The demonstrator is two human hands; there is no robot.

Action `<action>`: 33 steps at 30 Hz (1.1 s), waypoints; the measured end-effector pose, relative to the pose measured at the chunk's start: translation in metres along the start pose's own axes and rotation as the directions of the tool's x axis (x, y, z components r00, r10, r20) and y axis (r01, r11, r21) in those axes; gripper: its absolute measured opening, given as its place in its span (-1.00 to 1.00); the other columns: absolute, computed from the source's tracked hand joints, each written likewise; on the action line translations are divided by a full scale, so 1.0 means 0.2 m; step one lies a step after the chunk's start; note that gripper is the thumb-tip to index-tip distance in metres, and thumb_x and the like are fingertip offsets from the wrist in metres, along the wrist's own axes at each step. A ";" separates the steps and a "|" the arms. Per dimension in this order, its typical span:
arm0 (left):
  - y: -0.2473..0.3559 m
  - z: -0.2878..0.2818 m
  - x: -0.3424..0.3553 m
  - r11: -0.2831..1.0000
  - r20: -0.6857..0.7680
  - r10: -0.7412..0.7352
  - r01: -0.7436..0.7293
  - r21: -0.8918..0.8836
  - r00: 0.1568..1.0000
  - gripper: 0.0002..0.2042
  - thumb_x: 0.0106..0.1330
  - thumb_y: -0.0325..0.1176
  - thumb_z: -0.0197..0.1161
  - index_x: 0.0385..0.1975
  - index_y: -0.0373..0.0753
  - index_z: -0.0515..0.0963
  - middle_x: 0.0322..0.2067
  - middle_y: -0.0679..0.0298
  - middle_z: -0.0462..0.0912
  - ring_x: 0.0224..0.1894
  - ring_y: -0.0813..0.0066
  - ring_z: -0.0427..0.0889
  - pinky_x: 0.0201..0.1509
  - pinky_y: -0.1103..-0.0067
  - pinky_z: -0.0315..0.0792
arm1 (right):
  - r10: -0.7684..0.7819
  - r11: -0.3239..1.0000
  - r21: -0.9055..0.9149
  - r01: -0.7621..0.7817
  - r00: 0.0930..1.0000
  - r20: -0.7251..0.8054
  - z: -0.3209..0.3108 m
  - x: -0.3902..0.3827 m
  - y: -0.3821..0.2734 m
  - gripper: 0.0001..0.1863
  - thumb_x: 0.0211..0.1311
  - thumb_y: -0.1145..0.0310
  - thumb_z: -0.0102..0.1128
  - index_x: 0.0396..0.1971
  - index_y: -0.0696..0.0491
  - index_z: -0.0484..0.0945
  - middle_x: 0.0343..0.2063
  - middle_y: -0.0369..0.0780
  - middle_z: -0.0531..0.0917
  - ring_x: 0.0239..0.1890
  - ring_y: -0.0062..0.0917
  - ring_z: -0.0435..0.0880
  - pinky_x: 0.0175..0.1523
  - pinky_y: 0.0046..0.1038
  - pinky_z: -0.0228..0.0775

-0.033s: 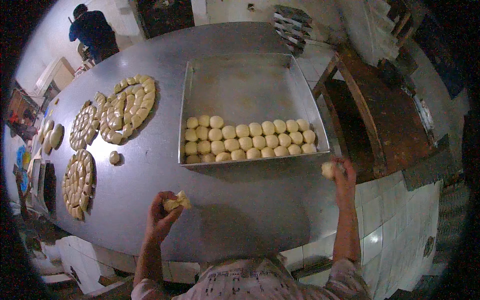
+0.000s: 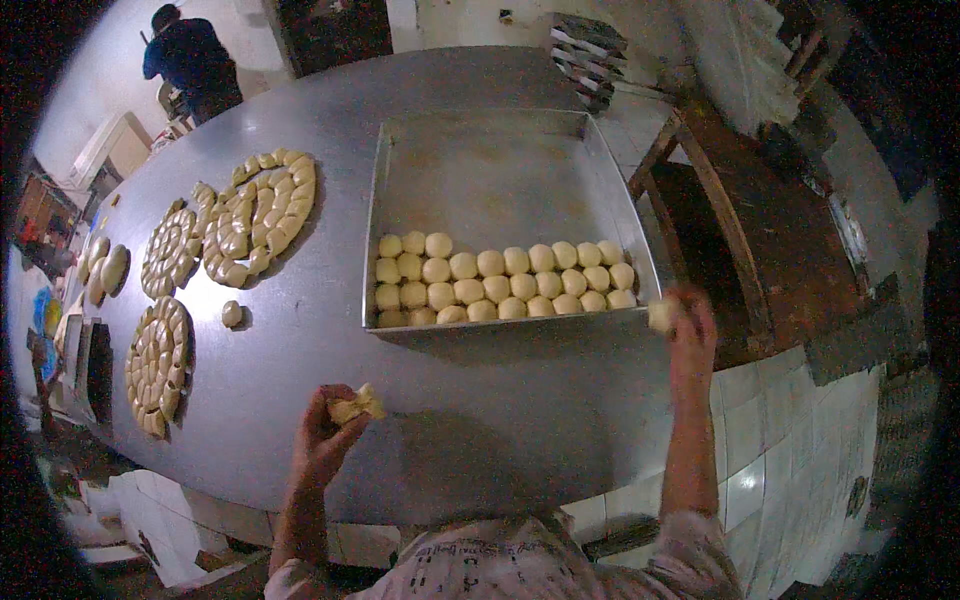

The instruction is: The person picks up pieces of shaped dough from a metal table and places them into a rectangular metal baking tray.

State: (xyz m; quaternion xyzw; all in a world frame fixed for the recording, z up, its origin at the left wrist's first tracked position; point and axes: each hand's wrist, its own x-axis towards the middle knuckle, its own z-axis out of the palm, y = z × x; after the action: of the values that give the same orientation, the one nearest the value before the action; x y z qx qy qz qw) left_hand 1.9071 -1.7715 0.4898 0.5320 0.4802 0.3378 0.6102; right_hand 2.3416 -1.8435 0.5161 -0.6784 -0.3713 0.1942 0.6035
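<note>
At left, flat clusters of dough pieces lie on the metal counter, with a single dough piece just beside them. The left hand is closed around an uneven dough lump, held above the counter in front of the tray. Dough balls sit in close rows along the tray's near side, the left end extending one row deeper. The right hand, blurred, grips a dough ball near the tray's near right corner; contact with the rim cannot be determined. Farther right stands a wooden table.
</note>
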 end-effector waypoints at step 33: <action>-0.16 0.14 0.22 0.999 0.051 -0.050 0.051 -0.008 0.997 -0.82 0.16 -0.53 0.15 -0.49 -0.14 0.27 -0.53 0.47 0.30 -0.48 0.71 0.25 -0.40 0.72 0.20 | -0.205 0.550 -0.731 0.404 0.914 0.351 0.10 -0.62 0.37 -0.71 0.02 0.30 0.16 -0.32 0.12 0.36 -0.26 -0.08 0.41 -0.12 -0.17 0.36 0.05 -0.15 0.13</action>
State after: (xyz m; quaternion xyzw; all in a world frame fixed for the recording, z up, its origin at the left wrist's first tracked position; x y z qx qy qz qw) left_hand 1.9434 -1.7468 0.4478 0.5253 0.4763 0.3107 0.6329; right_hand 2.2668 -1.9220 0.4174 -0.7719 -0.5961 -0.0230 0.2197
